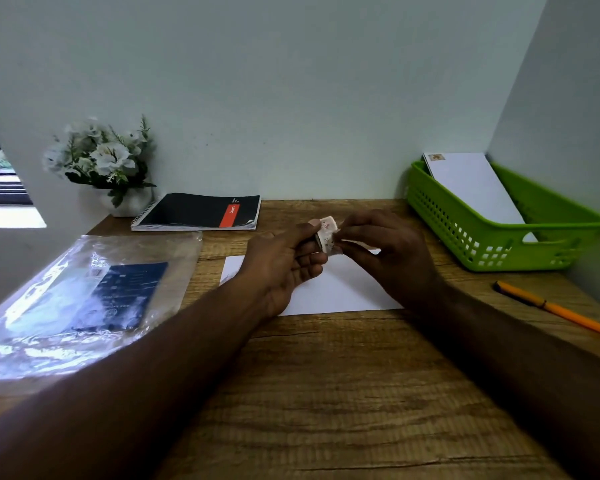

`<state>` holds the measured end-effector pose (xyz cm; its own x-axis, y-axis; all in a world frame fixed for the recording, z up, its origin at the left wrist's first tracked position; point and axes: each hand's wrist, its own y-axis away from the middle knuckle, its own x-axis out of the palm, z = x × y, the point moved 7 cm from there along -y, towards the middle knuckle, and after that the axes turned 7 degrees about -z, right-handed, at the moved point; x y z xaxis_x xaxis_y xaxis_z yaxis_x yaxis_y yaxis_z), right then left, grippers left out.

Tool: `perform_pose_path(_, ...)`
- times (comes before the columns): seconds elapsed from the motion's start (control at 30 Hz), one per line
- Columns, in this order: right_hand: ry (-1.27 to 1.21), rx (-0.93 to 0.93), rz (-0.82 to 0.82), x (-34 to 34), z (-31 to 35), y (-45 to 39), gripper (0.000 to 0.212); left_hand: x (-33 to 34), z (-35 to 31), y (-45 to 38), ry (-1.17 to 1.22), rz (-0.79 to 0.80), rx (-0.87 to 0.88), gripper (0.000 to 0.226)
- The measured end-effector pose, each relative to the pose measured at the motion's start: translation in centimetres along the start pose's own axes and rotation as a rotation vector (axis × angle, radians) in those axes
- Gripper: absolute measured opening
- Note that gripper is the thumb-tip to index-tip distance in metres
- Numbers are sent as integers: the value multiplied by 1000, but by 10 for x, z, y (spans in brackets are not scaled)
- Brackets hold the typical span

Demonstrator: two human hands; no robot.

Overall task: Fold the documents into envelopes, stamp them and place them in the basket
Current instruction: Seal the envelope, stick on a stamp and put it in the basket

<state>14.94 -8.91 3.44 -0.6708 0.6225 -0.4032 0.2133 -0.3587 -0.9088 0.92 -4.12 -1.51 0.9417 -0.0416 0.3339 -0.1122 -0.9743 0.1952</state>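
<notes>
One stamped envelope is already propped in the green basket. Left of the basket, a second envelope lies flat on the surface, apparently unstamped. Above it, a strip of stamps is pinched between the left hand fingers and the right hand fingers, probably being separated.

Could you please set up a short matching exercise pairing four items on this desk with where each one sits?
Things:
1. stamped envelope
2. orange pencil
3. spiral notebook
4. stamp strip

Places:
A. flat against the back wall, beside the flowers
B. pinched between the left hand and right hand
C. leaning in the green basket
D. on the desk, in front of the basket

Pairs: 1-C, 2-D, 3-A, 4-B
</notes>
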Motion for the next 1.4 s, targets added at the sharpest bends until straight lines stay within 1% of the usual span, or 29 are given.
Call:
perform_pose_path(0.07,-89,132,-15,0,-6,0,20,0,1,0,21,3,-3,23)
perform_pose_path(0.13,-193,308,-47,1,-17,2,33,0,2,0,21,1,-2,26)
perform_pose_path(0.2,-252,402,-57,2,-24,5,36,0,3,0,9,6,6,26)
perform_pose_path(0.27,-238,384,-51,2,-25,5,32,1,3,0,-2,10,19,25)
perform_pose_path(0.37,-183,285,-70,-1,-20,2,21,1,2,0,-2,-1,34,27)
perform_pose_path(0.5,-133,199,-94,-3,-15,1,18,1,0,-2,5,-14,51,24)
perform_pose_path(0.67,-221,259,-91,-5,-14,-1,10,2,-1,0,16,-21,79,22)
perform_pose_path(0.77,-274,386,-92,-4,-18,0,13,3,-1,2,13,-7,87,27)
perform_pose_path(0.83,-272,423,-93,-3,-20,1,14,3,-1,2,13,-6,88,28)
perform_pose_path(0.97,-156,336,-51,-1,-15,-1,8,3,-2,3,22,-15,89,24)
perform_pose_path(1.1,-101,329,-16,4,-15,1,3,4,-3,3,40,-16,100,24)
perform_pose_path(1.17,-78,296,2,5,-13,0,3,3,-3,3,56,-20,101,25)
perform_pose_path(1.3,-3,179,26,6,-3,-1,8,3,-4,3,91,-15,91,14)
perform_pose_path(1.4,-4,134,52,7,3,-2,12,1,-6,2,123,-19,80,13)
